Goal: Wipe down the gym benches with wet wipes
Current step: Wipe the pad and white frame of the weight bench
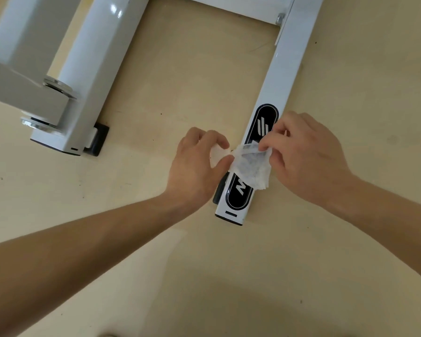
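A crumpled wet wipe (pixel 249 166), greyed in patches, was held between both hands just above the bench's white base rail (pixel 284 76), over its black oval decal (pixel 238 195). The left hand (pixel 195 164) pinched one end and the right hand (pixel 306 154) the other, fingers (pixel 275 139) curled onto the cloth. Pulled harder, the thin sheet could tear; reused soiled, it might smear grime back. A second rail (pixel 88 76) stood well apart on the beige floor (pixel 192 69). No wipe pack or bin was in view.

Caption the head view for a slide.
Left hand and right hand pinch a wipe over the white frame bar.
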Tool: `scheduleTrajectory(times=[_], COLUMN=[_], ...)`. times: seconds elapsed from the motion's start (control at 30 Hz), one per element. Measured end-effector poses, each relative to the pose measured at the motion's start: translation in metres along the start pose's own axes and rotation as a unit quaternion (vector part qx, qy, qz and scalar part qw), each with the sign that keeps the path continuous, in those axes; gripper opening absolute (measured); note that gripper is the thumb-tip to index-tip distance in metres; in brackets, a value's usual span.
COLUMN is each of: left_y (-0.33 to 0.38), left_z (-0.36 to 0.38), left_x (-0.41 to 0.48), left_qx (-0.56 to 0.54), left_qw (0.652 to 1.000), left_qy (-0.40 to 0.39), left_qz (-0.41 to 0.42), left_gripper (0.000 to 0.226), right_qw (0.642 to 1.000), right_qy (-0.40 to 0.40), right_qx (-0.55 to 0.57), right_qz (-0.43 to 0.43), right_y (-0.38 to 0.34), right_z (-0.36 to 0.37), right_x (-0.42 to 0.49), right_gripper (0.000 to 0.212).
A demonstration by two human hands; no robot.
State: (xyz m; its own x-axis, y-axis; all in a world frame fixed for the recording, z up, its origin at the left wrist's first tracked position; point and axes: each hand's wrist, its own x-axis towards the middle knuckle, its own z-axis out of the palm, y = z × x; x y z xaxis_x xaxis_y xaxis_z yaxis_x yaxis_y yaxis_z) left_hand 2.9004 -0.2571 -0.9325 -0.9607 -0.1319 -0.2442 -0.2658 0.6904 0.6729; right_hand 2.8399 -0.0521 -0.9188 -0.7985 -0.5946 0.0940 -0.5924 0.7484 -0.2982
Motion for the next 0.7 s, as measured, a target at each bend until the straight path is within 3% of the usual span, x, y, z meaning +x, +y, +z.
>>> scheduleTrajectory(times=[0.07,0.2,0.3,0.43,0.57,0.63,0.7], left_y=[-0.001,0.0,-0.007,-0.021,-0.031,-0.028,-0.022], left_z=[0.003,0.007,0.006,0.005,0.005,0.005,0.005], left_x=[-0.009,-0.032,-0.037,-0.039,-0.048,-0.051,-0.059], left_qx=[-0.068,-0.137,-0.134,-0.087,-0.046,-0.083,-0.123], left_qw=[0.998,0.99,0.991,0.995,0.998,0.996,0.992], left_qy=[-0.001,-0.023,-0.019,-0.04,-0.033,-0.025,-0.021], left_qz=[-0.003,-0.019,-0.012,-0.011,-0.002,-0.013,-0.032], left_gripper=[0.009,0.018,0.014,0.008,0.016,0.006,0.011], right_qw=[0.999,0.995,0.994,0.984,0.979,0.977,0.974], right_qy=[0.022,0.015,-0.034,-0.104,-0.1,-0.101,-0.116], right_qx=[-0.048,-0.071,-0.027,-0.096,-0.123,-0.128,-0.129], right_qz=[-0.013,-0.071,-0.099,-0.107,-0.13,-0.14,-0.146], right_y=[-0.005,-0.026,-0.035,-0.039,-0.045,-0.048,-0.05], right_z=[0.003,0.008,0.014,0.021,0.03,0.032,0.035], right_x=[-0.005,-0.021,-0.035,-0.051,-0.075,-0.081,-0.085], right_gripper=[0.022,0.029,0.045,0.058,0.072,0.075,0.077])
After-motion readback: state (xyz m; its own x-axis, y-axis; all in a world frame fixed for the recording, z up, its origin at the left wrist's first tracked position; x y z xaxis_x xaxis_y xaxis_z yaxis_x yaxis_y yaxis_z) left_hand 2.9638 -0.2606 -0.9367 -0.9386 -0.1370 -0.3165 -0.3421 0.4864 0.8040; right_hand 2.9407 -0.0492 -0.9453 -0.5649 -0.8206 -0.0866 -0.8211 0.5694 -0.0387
